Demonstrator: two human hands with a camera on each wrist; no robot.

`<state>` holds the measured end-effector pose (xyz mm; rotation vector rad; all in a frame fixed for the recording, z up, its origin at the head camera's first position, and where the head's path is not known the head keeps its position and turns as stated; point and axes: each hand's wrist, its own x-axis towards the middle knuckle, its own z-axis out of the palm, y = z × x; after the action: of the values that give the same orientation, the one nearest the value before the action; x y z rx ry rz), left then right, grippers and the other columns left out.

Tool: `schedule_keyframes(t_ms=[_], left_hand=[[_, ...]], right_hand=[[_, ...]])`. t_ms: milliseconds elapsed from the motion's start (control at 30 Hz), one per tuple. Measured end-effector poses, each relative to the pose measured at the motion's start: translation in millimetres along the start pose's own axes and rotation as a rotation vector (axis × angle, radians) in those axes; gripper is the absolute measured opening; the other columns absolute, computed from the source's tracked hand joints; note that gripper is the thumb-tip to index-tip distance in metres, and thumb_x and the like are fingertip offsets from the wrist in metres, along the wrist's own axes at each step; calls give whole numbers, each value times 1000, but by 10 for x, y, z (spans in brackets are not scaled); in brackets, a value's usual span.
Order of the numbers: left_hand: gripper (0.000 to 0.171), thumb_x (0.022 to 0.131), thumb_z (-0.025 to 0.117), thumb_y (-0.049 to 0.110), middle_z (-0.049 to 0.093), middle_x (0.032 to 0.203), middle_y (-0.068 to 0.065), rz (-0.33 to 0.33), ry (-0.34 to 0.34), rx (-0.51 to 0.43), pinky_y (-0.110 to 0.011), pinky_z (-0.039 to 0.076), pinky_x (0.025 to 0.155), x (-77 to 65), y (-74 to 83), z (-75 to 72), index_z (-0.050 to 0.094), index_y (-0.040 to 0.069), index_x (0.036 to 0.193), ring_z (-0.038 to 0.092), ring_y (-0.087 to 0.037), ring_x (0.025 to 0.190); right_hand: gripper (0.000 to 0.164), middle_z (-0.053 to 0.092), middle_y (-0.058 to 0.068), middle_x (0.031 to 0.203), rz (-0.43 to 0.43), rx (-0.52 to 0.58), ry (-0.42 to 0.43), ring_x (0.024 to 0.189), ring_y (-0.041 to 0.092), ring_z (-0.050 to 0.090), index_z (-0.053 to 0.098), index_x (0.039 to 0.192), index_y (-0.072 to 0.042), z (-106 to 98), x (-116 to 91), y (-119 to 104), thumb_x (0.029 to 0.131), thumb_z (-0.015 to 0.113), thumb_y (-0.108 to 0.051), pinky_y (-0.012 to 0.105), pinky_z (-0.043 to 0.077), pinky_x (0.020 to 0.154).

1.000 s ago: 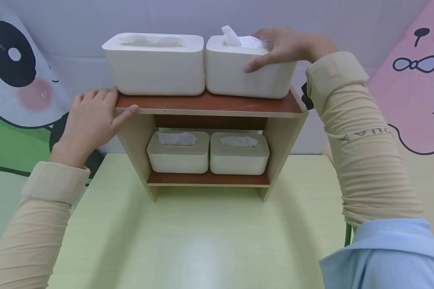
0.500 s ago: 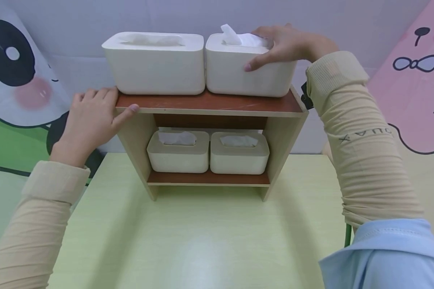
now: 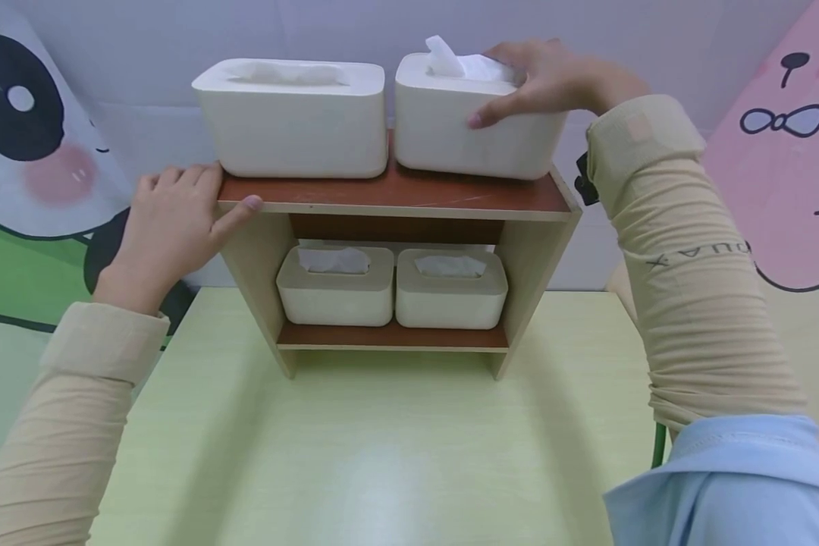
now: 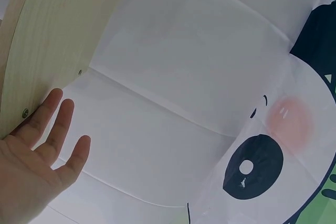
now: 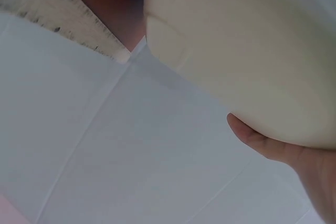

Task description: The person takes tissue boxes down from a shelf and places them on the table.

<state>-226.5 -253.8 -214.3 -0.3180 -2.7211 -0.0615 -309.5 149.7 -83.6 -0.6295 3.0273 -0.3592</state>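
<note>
A two-tier wooden shelf (image 3: 396, 214) with reddish-brown boards stands at the back of the table. My left hand (image 3: 167, 231) rests against its upper left corner, thumb over the front edge; in the left wrist view the fingers (image 4: 60, 129) stretch out past the wooden side. At the upper right, my right hand (image 3: 560, 80) grips a white tissue box (image 3: 450, 136) across its width, thumb on the front face. A tissue sticks up from the slot, and the box is slightly tilted, its left side a little off the board. The far fingers are mostly hidden.
Another white tissue box (image 3: 300, 133) stands on the top board at left. Two smaller ones, a left box (image 3: 337, 303) and a right box (image 3: 450, 303), sit side by side on the lower board. The pale table (image 3: 382, 440) extends in front; a pale wall covering hangs behind.
My right hand has raised the right-hand tissue box slightly and shifted it right, widening the gap to the left box. My left hand stays where it was.
</note>
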Motion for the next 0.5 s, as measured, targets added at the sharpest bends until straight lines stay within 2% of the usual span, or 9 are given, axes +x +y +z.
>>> schedule_keyframes(t_ms=[233,500], left_hand=[[74,91,31,61,47,119,-29,-2,4,0,-60,25,91,9,8,6,42,-6,119,38,-47,113],[72,91,31,60,48,117,-29,-4,10,3,-61,26,90,8,15,5,43,-6,116,38,-48,111]], right_hand=[[80,43,7,129,38,21,26,105,22,44,27,142,-29,-59,-71,100,76,63,-56,39,34,87],[79,43,8,125,89,49,50,98,22,47,28,142,-28,-139,-162,249,76,65,-52,33,37,77]])
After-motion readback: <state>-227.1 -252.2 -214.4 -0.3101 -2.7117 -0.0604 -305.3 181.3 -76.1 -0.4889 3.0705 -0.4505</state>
